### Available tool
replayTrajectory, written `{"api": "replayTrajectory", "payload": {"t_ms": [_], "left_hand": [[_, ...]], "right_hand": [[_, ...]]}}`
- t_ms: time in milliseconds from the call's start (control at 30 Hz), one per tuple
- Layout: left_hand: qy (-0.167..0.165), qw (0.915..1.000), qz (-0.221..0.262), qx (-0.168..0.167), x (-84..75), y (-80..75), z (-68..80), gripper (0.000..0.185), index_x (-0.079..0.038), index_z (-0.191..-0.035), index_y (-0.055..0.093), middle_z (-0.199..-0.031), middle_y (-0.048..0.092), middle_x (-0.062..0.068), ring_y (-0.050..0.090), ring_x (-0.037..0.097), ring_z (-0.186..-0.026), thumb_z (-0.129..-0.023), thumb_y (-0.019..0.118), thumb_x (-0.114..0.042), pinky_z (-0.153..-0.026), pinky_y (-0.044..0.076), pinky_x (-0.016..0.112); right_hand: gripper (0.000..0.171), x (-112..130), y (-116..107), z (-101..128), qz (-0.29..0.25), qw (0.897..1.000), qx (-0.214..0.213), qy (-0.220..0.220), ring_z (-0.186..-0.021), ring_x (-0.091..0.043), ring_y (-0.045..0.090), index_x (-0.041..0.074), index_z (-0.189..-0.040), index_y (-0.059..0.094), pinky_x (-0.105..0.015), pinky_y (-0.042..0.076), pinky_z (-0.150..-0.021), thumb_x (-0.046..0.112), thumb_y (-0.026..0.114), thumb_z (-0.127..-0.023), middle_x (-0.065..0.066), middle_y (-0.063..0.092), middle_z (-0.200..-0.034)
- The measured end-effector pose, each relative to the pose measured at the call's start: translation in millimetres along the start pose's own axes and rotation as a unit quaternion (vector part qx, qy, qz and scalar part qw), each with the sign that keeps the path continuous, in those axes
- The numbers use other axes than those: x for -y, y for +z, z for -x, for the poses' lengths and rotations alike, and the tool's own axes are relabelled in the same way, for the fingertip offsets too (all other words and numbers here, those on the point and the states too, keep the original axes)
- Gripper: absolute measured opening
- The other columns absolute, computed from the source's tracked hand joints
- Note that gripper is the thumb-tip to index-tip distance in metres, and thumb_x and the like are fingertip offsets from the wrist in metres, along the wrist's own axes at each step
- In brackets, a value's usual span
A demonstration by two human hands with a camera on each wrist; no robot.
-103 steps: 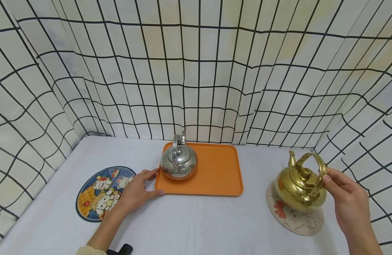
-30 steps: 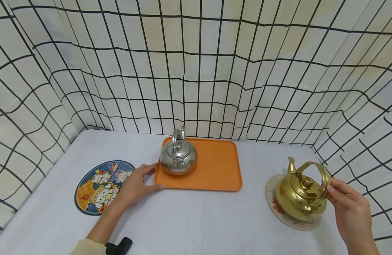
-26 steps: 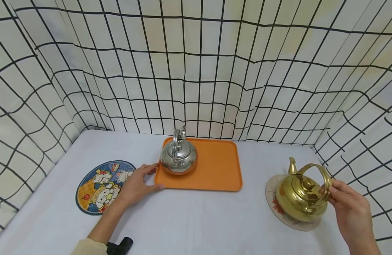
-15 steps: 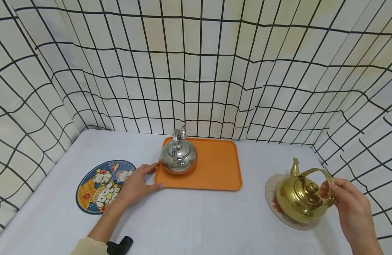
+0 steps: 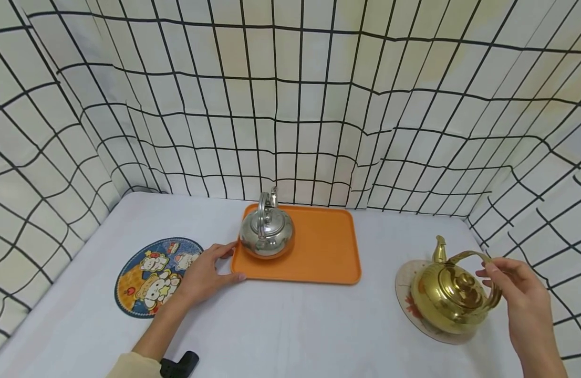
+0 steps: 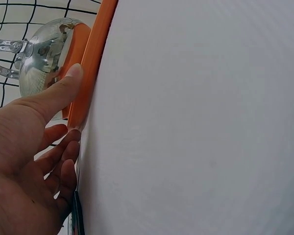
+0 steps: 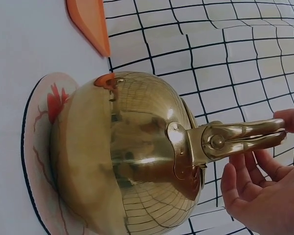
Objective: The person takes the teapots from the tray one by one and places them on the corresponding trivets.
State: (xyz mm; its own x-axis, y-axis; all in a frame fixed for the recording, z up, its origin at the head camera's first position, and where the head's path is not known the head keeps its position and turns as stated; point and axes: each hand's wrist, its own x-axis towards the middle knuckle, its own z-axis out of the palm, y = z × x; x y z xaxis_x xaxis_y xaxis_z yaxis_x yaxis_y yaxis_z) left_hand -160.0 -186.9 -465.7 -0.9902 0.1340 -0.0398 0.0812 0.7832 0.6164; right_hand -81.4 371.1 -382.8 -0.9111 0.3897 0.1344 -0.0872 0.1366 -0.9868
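A silver kettle (image 5: 268, 231) stands at the left end of an orange tray (image 5: 323, 247) on the table. My left hand (image 5: 203, 273) holds that tray's front left corner, thumb on the front rim and fingers at the side; the left wrist view shows the thumb (image 6: 63, 90) along the rim. On the right, a gold kettle (image 5: 448, 296) sits on a round pale mat (image 5: 406, 273), its spout to the back. My right hand (image 5: 527, 299) holds the kettle's arched handle loosely. In the right wrist view its fingers (image 7: 240, 181) curl under the handle.
A round blue mat with cartoon figures (image 5: 153, 281) lies left of the tray, partly behind my left forearm. A black object (image 5: 179, 365) shows at my left sleeve. Grid-patterned cloth (image 5: 319, 115) walls the white table (image 5: 309, 331) at the back and sides.
The gold kettle has come down onto the pale mat and shifted slightly right. Its handle leans further right, and my right hand's grip has loosened. My left hand stays at the tray.
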Motion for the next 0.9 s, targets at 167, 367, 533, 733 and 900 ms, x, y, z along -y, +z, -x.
{"api": "replayTrajectory", "payload": {"t_ms": [167,367,533,733,900], "left_hand": [[-0.001,1.0000,0.001,-0.001,-0.5,0.6,0.3,0.087,-0.012,-0.157,0.048,-0.144,0.062,0.016,0.056,0.041,-0.136,-0.085,0.085,-0.046,-0.108,0.053,0.059],[-0.003,1.0000,0.002,-0.002,-0.2,0.7,0.2,0.087,-0.013,-0.157,0.048,-0.144,0.062,0.015,0.056,0.040,-0.136,-0.085,0.085,-0.046,-0.109,0.053,0.058],[-0.004,1.0000,0.003,0.000,-1.9,0.7,0.8,0.087,-0.013,-0.157,0.048,-0.144,0.062,0.015,0.056,0.040,-0.136,-0.085,0.085,-0.047,-0.108,0.053,0.057],[-0.005,1.0000,0.004,0.000,-4.1,-1.2,0.6,0.087,-0.013,-0.156,0.048,-0.144,0.062,0.015,0.056,0.040,-0.136,-0.085,0.085,-0.046,-0.108,0.054,0.056],[-0.007,1.0000,0.003,0.004,-3.7,-1.2,0.7,0.086,-0.013,-0.157,0.048,-0.144,0.062,0.016,0.056,0.040,-0.136,-0.086,0.085,-0.046,-0.108,0.054,0.056]], "right_hand": [[0.008,1.2,0.2,0.1,0.017,1.000,-0.006,-0.001,-0.088,0.003,0.069,0.015,-0.108,0.068,-0.006,0.051,-0.077,0.010,0.066,-0.102,0.015,0.074,-0.094],[0.006,3.2,0.8,2.3,0.085,0.996,-0.033,0.008,-0.082,0.004,0.068,0.016,-0.107,0.071,-0.002,0.047,-0.078,0.016,0.069,-0.101,0.020,0.075,-0.089],[0.008,3.4,3.5,3.7,0.103,0.993,-0.054,0.003,-0.080,0.003,0.068,0.015,-0.108,0.072,-0.003,0.048,-0.077,0.016,0.070,-0.100,0.019,0.075,-0.088],[0.010,5.3,6.3,3.6,0.066,0.996,-0.054,-0.003,-0.081,0.001,0.070,0.012,-0.109,0.073,-0.005,0.052,-0.076,0.014,0.070,-0.100,0.015,0.078,-0.093],[0.005,6.8,9.5,3.7,0.051,0.997,-0.056,0.015,-0.073,-0.001,0.069,0.011,-0.101,0.073,-0.006,0.051,-0.072,0.015,0.070,-0.101,0.013,0.076,-0.084]]}}
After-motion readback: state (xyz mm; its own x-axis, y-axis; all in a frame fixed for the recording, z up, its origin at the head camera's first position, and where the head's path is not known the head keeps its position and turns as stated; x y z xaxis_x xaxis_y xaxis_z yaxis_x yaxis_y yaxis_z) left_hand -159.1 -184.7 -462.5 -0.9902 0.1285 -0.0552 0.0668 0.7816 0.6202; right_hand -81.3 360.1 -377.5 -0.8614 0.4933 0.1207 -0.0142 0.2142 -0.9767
